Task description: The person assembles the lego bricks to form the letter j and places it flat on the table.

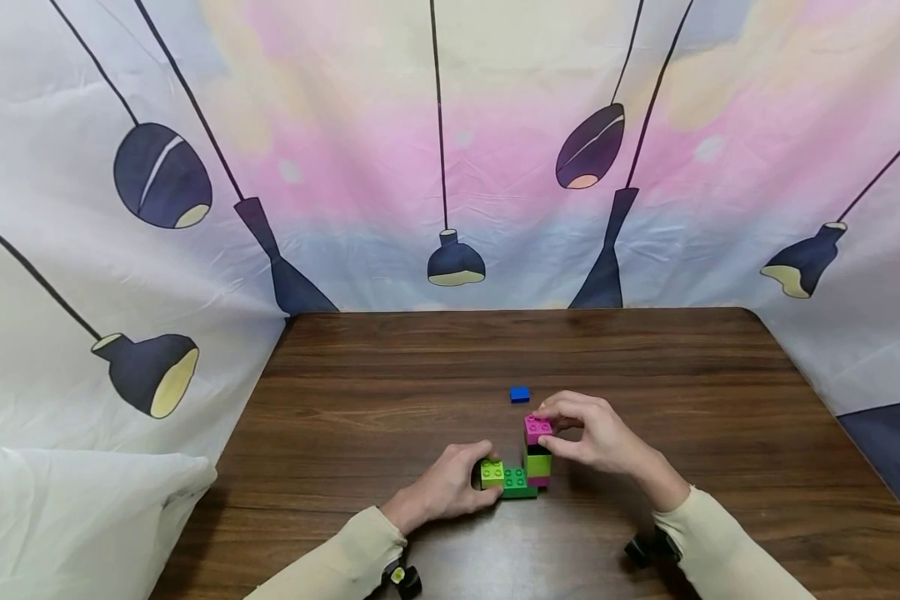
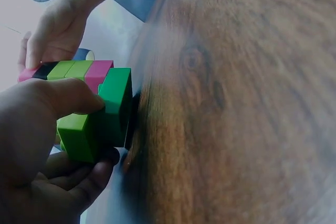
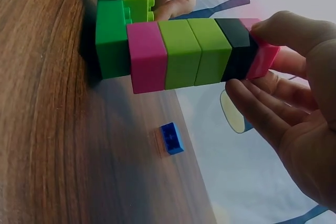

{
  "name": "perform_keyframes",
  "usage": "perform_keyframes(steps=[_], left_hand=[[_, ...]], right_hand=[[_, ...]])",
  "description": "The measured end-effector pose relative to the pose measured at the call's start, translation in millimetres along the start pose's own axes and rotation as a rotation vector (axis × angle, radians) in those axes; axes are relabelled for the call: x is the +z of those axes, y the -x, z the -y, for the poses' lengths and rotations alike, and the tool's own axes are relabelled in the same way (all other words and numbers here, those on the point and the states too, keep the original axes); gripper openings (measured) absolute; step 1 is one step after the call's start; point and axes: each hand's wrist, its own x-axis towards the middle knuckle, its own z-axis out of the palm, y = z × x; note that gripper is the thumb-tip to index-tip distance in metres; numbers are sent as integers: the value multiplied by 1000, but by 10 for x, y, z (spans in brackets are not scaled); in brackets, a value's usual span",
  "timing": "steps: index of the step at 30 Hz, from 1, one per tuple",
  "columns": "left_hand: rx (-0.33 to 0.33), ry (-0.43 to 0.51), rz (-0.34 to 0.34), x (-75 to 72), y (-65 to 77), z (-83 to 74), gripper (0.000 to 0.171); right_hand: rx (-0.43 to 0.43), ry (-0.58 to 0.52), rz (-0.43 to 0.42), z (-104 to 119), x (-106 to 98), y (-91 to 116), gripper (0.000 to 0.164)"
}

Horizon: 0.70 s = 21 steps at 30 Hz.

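A green brick (image 1: 521,492) forms the base on the table. On its right end rises a tower: a pink brick (image 3: 148,59), two lime bricks (image 3: 181,56), a black brick (image 3: 236,48) and a pink brick (image 1: 537,430) on top. Another lime brick (image 1: 492,475) sits on the base's left end. My left hand (image 1: 450,483) grips this left end, thumb against the green and lime bricks. With thumb and fingers my right hand (image 1: 592,429) pinches the topmost pink brick, fingertips also close to the black one.
A blue brick (image 1: 520,395) lies on the wooden table (image 1: 375,367) just behind the tower. Patterned cloth (image 1: 360,167) hangs behind the table and along its sides. A white cloth fold (image 1: 82,508) reaches the table's left edge.
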Motion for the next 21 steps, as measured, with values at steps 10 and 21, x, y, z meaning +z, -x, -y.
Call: perform_keyframes(steps=[10, 21], left_hand=[[-4, -50, -42, -13, -12, -12, 27], [-33, -129, -48, -54, 7, -44, 30]], right_hand=[[63, 19, -18, -38, -5, -24, 28], [68, -16, -49, -137, 32, -53, 24]])
